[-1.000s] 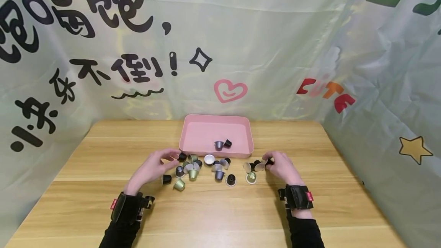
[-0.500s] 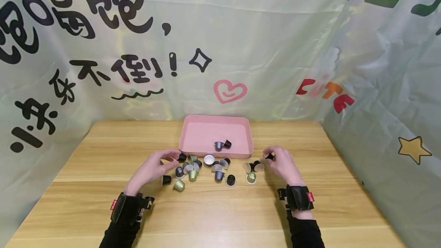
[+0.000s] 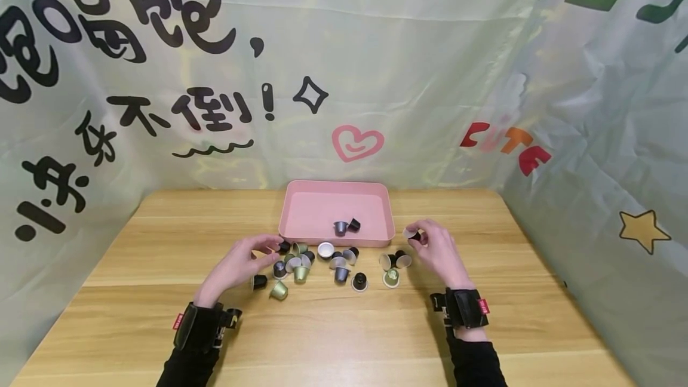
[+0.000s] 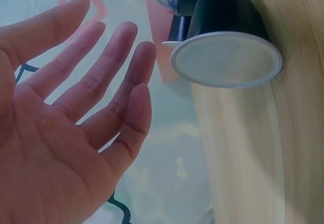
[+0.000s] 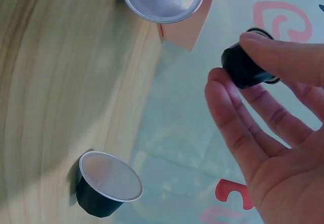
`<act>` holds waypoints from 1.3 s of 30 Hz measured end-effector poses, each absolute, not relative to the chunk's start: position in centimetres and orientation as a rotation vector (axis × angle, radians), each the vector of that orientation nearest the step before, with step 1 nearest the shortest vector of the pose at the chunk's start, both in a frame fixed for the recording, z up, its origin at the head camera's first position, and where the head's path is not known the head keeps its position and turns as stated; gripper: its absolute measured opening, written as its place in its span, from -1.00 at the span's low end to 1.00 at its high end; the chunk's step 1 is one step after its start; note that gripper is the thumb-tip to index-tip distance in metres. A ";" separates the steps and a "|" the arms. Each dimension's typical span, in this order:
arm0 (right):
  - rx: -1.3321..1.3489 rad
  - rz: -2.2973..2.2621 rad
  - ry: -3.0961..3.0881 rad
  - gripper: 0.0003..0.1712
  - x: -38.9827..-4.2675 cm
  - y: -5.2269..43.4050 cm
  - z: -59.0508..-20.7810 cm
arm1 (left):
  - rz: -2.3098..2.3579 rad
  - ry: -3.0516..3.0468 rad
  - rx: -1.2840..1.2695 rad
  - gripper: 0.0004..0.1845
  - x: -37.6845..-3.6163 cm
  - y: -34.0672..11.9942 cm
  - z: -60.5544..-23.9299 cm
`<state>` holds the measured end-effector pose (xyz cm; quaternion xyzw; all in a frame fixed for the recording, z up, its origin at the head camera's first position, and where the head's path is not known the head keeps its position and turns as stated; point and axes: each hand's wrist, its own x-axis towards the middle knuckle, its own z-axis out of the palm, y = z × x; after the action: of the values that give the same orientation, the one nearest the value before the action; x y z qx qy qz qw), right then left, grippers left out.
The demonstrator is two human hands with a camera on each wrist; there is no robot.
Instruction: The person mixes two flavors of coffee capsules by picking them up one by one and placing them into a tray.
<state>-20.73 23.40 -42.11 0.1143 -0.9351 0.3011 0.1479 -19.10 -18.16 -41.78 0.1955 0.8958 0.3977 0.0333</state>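
Observation:
My right hand pinches a black coffee capsule between thumb and fingers, lifted just right of the pink tray. Two capsules lie inside the tray. My left hand hovers with relaxed fingers at the left end of a scatter of black, grey and green capsules, holding nothing. A black capsule lies on its side close to that hand in the left wrist view.
The wooden table is walled by printed fabric backdrops at the back and both sides. A few more capsules sit near my right hand. Two foil-topped capsules show in the right wrist view.
My right hand has risen from the table with a black capsule and moved up towards the tray's right corner. The left hand has barely moved.

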 end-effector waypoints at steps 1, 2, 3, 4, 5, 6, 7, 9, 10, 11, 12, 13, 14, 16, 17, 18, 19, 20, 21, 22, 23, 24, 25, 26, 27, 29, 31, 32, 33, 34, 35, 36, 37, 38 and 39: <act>0.340 0.874 -2.681 -0.72 -20.7 23.3 -42.1 | 1.223 2.754 0.606 -0.61 -19.1 -18.1 -41.8; 0.352 0.884 -2.672 -0.72 -20.7 23.2 -42.0 | 1.224 2.750 0.611 -0.61 -19.1 -18.1 -41.9; 0.367 0.896 -2.663 -0.71 -20.7 23.1 -42.0 | 1.227 2.745 0.616 -0.61 -19.1 -18.1 -41.9; 0.388 0.913 -2.652 -0.71 -20.7 23.0 -42.0 | 1.227 2.741 0.617 -0.61 -19.1 -18.1 -42.0; 0.407 0.925 -2.643 -0.72 -20.7 22.9 -41.9 | 1.228 2.738 0.621 -0.61 -19.1 -18.1 -42.0; 0.426 0.936 -2.635 -0.72 -20.7 22.7 -41.9 | 1.228 2.735 0.626 -0.61 -19.1 -18.1 -42.0; 0.445 0.941 -2.623 -0.72 -20.7 22.6 -41.9 | 1.229 2.732 0.629 -0.61 -19.1 -18.0 -42.1; 0.469 0.941 -2.610 -0.74 -20.8 22.5 -41.8 | 1.233 2.726 0.636 -0.60 -19.1 -18.0 -42.0; 0.477 0.935 -2.600 -0.74 -20.8 22.4 -41.8 | 1.233 2.725 0.638 -0.60 -19.1 -17.9 -42.0; 0.483 0.928 -2.591 -0.74 -20.8 22.3 -41.9 | 1.233 2.722 0.641 -0.60 -19.0 -17.9 -42.0; 0.490 0.927 -2.579 -0.73 -20.8 22.3 -41.9 | 1.233 2.719 0.642 -0.61 -19.0 -17.9 -42.0; 0.496 0.923 -2.567 -0.73 -20.9 22.2 -41.9 | 1.234 2.714 0.641 -0.61 -19.0 -17.8 -42.0; 0.499 0.924 -2.558 -0.72 -20.9 22.2 -41.9 | 1.234 2.712 0.638 -0.61 -19.0 -17.8 -42.0; 0.507 0.929 -2.536 -0.72 -21.0 22.1 -42.0 | 1.231 2.710 0.633 -0.61 -18.9 -17.7 -42.0; 0.512 0.934 -2.530 -0.71 -21.0 22.0 -42.0 | 1.230 2.708 0.631 -0.61 -18.9 -17.7 -42.0; 0.518 0.939 -2.526 -0.72 -21.0 22.0 -42.0 | 1.229 2.708 0.628 -0.61 -18.9 -17.8 -42.1; 0.526 0.943 -2.524 -0.72 -21.1 21.9 -42.0 | 1.228 2.708 0.626 -0.61 -19.0 -17.8 -42.1; 0.536 0.948 -2.524 -0.72 -21.1 21.9 -42.0 | 1.229 2.709 0.625 -0.61 -19.0 -17.8 -42.1; 0.546 0.957 -2.523 -0.72 -21.1 21.9 -42.0 | 1.228 2.709 0.623 -0.61 -19.0 -17.8 -42.1; 0.557 0.967 -2.522 -0.72 -21.1 21.8 -42.0 | 1.228 2.708 0.623 -0.61 -19.0 -17.8 -42.2; 0.565 0.975 -2.524 -0.72 -21.1 21.8 -42.0 | 1.229 2.707 0.623 -0.60 -19.0 -17.8 -42.2; 0.574 0.982 -2.524 -0.72 -21.1 21.7 -42.0 | 1.229 2.706 0.622 -0.60 -19.1 -17.8 -42.2; 0.580 0.991 -2.526 -0.72 -21.0 21.7 -41.9 | 1.230 2.705 0.623 -0.60 -19.1 -17.9 -42.2; 0.584 0.997 -2.527 -0.72 -21.0 21.6 -41.9 | 1.230 2.705 0.624 -0.60 -19.1 -17.9 -42.2; 0.587 1.008 -2.526 -0.72 -21.0 21.5 -41.9 | 1.228 2.705 0.624 -0.59 -19.2 -17.9 -42.2; 0.586 1.018 -2.526 -0.71 -20.9 21.4 -41.8 | 1.230 2.704 0.626 -0.59 -19.2 -17.9 -42.2; 0.590 1.020 -2.519 -0.72 -20.8 21.3 -41.8 | 1.225 2.708 0.627 -0.59 -19.2 -17.9 -42.2; 0.592 1.016 -2.514 -0.71 -20.8 21.2 -41.8 | 1.224 2.709 0.626 -0.58 -19.2 -17.9 -42.2; 0.597 1.013 -2.509 -0.71 -20.8 21.1 -41.8 | 1.222 2.709 0.627 -0.58 -19.2 -17.9 -42.2; 0.599 1.007 -2.506 -0.71 -20.8 21.0 -41.8 | 1.222 2.709 0.627 -0.58 -19.2 -17.9 -42.2; 0.603 1.002 -2.503 -0.71 -20.7 20.9 -41.8 | 1.221 2.709 0.626 -0.58 -19.2 -17.9 -42.1; 0.604 0.997 -2.499 -0.71 -20.7 20.7 -41.8 | 1.220 2.709 0.623 -0.58 -19.1 -17.9 -42.1; 0.600 0.994 -2.496 -0.71 -20.7 20.6 -41.8 | 1.221 2.707 0.620 -0.57 -19.1 -17.9 -42.1; 0.589 0.996 -2.495 -0.71 -20.7 20.5 -41.8 | 1.221 2.706 0.616 -0.57 -19.1 -17.9 -42.1; 0.574 1.000 -2.493 -0.71 -20.6 20.4 -41.8 | 1.221 2.706 0.612 -0.57 -19.1 -17.9 -42.0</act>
<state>-20.64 20.38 -41.80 0.2047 -0.8901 0.3570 0.1960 -19.08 -17.90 -42.05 0.2016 0.8914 0.4022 0.0553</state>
